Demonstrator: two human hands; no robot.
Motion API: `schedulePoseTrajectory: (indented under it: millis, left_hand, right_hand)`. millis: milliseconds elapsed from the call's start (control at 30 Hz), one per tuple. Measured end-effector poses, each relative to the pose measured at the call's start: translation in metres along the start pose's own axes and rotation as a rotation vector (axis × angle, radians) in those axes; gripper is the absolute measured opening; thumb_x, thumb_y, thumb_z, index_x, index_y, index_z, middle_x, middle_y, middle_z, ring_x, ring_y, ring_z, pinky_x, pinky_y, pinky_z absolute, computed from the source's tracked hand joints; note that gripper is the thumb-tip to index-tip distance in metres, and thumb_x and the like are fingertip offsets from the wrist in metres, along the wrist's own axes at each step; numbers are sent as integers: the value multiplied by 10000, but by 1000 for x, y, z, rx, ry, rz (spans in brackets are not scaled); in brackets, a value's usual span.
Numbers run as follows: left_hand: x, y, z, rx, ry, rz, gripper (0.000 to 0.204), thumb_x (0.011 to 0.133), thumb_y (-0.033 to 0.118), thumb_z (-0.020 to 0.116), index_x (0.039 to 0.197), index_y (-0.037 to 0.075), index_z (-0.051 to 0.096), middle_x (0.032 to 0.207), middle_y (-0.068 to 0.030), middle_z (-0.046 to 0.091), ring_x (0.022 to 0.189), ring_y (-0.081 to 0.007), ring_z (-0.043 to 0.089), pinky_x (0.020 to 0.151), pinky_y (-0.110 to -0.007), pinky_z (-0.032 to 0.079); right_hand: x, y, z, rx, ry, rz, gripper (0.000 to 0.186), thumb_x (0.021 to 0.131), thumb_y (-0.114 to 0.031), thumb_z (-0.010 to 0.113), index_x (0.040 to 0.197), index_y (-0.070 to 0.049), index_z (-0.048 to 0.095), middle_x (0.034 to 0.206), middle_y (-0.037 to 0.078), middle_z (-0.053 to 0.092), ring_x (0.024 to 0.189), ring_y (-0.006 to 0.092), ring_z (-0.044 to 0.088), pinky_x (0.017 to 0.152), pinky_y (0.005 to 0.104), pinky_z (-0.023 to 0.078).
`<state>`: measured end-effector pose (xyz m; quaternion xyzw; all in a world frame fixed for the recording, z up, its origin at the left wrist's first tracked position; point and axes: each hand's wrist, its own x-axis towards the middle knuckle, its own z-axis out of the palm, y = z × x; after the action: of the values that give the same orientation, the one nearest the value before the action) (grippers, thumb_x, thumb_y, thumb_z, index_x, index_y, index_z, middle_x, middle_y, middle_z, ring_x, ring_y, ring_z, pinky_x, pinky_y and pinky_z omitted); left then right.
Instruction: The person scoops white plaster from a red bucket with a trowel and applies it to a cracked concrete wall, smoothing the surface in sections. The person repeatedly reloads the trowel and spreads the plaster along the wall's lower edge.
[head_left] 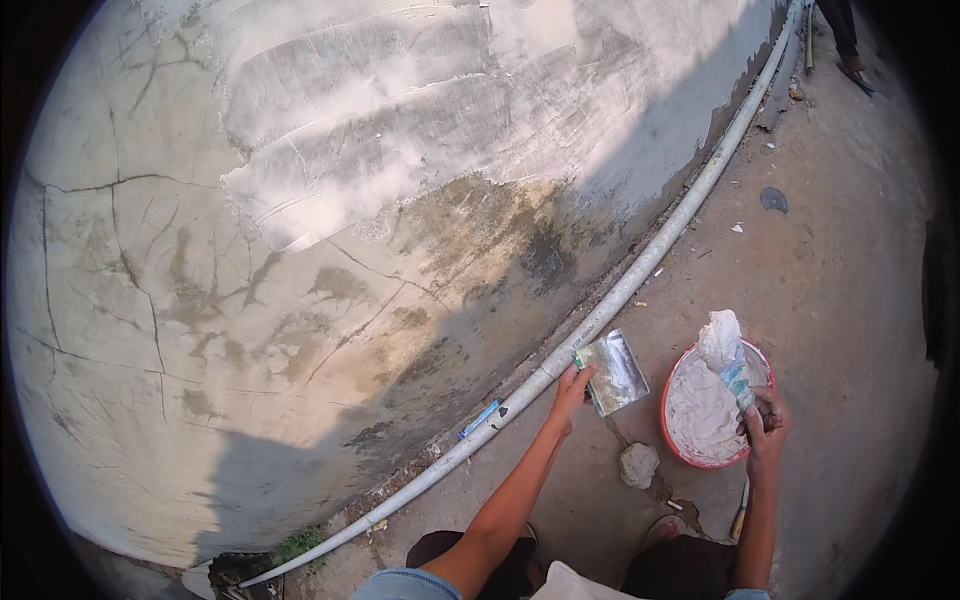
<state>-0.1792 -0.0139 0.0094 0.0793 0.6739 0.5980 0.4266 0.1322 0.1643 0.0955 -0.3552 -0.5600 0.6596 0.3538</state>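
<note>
While the left hand [572, 394] is pinching the plate [622, 372] by its left edge, fingers bent close on it, the right hand [768, 424] is gripping the scraper [738, 383] by its lower end, fingers curled around it. The plate is hovering between the tub [702, 464] and the pipe [622, 294] bordering the ground's [830, 300] left edge; the scraper is reaching across the tub, paste [719, 338] heaping at its tip over the upper rim. The plate is probably behaving as thin, stiff and light, its edge offering the best hold; the paste is likely acting soft and slippery, making the scraper tip-heavy and best held low. Two hands are holding one plate, one scraper; the ground is bearing one tub, one stone [638, 466]
</note>
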Motion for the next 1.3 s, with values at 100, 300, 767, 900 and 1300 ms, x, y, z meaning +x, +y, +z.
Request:
schedulePoseTrajectory:
  millis: [100,300,767,900,1300]
  left_hand:
    - [13,13,7,-313,87,15,390,979,299,565,1283,56,544,1122,-75,660,949,-196,645,841,-340,517]
    - [22,77,52,-349,-352,4,330,940,191,548,1236,45,560,1094,-72,661,936,-183,665,822,-360,544]
    - [-100,193,5,-295,-330,-8,239,964,189,536,1079,-18,566,853,-107,695,566,-140,652,394,-211,526]
    - [-105,195,3,-348,-333,27,222,957,187,538,1061,-8,561,836,-94,689,570,-145,653,404,-221,531]
    - [-118,199,9,-360,-307,95,214,948,167,556,1073,-6,550,889,-104,700,653,-154,690,515,-262,586]
  right_hand:
    - [19,7,42,117,-126,-145,248,893,-70,641,1133,-16,615,839,31,643,689,71,583,561,211,456]
    - [44,-26,53,108,-207,-313,277,887,-55,650,1157,-18,603,887,33,649,721,60,572,584,209,447]
    - [-1,-67,123,-66,-156,-548,292,900,3,619,1185,-61,606,974,32,635,867,90,589,756,259,474]
    - [-4,-66,131,-211,-44,-791,265,873,10,648,1132,-44,637,993,108,645,918,195,643,793,289,498]
    - [-16,-62,123,-437,86,-1017,328,790,20,714,1094,-103,693,984,117,619,877,293,600,752,381,467]
